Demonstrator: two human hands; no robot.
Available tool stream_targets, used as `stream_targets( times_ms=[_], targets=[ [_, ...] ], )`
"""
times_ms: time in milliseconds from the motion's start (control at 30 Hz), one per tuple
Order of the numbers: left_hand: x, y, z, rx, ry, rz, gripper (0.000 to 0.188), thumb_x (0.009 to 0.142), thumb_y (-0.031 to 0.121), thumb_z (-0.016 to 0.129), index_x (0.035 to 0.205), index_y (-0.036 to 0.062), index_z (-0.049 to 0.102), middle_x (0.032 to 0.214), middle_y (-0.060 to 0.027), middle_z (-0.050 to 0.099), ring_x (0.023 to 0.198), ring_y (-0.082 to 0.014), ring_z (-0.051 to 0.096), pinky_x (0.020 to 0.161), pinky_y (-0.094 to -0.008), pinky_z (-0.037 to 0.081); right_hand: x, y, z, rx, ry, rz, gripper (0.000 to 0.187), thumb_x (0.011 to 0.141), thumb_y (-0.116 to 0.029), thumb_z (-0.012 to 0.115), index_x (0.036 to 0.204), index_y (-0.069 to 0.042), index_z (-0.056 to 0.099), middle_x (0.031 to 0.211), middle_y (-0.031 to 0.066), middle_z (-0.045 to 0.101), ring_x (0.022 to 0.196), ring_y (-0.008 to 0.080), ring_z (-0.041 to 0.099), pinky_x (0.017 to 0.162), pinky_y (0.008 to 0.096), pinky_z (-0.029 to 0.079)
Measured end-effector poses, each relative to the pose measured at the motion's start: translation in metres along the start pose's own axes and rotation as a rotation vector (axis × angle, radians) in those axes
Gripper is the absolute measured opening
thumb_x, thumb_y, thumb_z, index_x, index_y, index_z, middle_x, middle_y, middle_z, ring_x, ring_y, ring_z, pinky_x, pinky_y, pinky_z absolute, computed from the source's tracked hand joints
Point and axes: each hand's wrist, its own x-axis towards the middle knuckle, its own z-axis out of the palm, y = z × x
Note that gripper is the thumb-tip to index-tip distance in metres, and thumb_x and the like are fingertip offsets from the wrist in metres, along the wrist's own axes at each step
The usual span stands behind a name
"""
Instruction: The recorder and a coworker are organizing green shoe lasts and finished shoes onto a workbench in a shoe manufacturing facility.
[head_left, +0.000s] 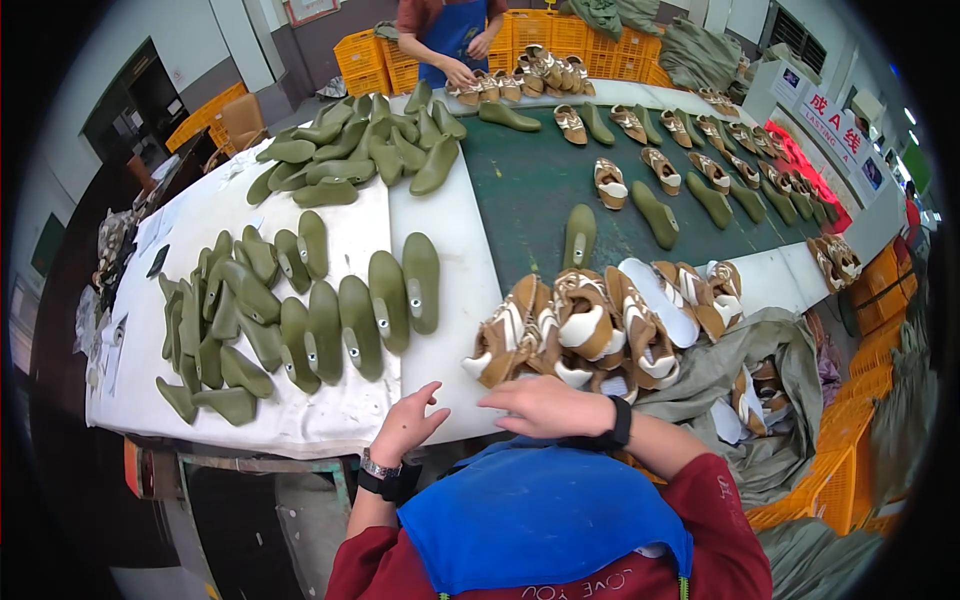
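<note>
Near the table's front edge, my left hand (408, 420) hovers with thumb and fingers apart and nothing in it. My right hand (548, 407) reaches inward, its fingers stretched out and holding nothing, just in front of a pile of brown-and-white sneaker uppers (588, 318). A white sole-shaped piece (658, 302) lies among these uppers. Ahead of my left hand, green shoe lasts (360, 327) lie in a row, with a heap of more lasts (240, 300) to their left. One last (579, 237) rests on the green belt (530, 185) beyond the uppers.
Lasts and uppers (660, 171) stand in rows along the belt. Another heap of lasts (350, 145) covers the far left. Across the table, a co-worker's hand (459, 74) touches more uppers. A grey-green sack (790, 355) with uppers and orange crates (835, 480) stand at my right.
</note>
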Motion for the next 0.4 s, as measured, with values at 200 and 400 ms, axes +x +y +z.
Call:
stream_targets(
  times_ms=[200,400],
  targets=[
    [0.006,-0.049,-0.041,0.235,0.027,0.045,0.049,0.074,0.026,0.062,0.117,0.0041,0.049,0.093,-0.0188,0.061,0.086,-0.0343,0.058,0.073,-0.0397,0.047,0.145,0.014,0.013,-0.22,-0.025,0.027,0.019,0.071,-0.017,0.055,0.087,-0.006,0.06,0.072,0.0147,0.061,0.072,0.0338,0.06,0.064,0.0432,0.047],
    [0.012,-0.109,-0.043,0.271,-0.076,-0.019,0.054,0.071,0.028,0.066,0.119,0.0099,0.049,0.093,-0.0184,0.062,0.088,-0.0326,0.06,0.079,-0.039,0.047,0.191,0.112,-0.063,-0.41,-0.249,0.389,0.031,0.071,-0.018,0.052,0.098,-0.009,0.064,0.093,0.0149,0.063,0.091,0.0254,0.06,0.078,0.0399,0.047]
  ],
)
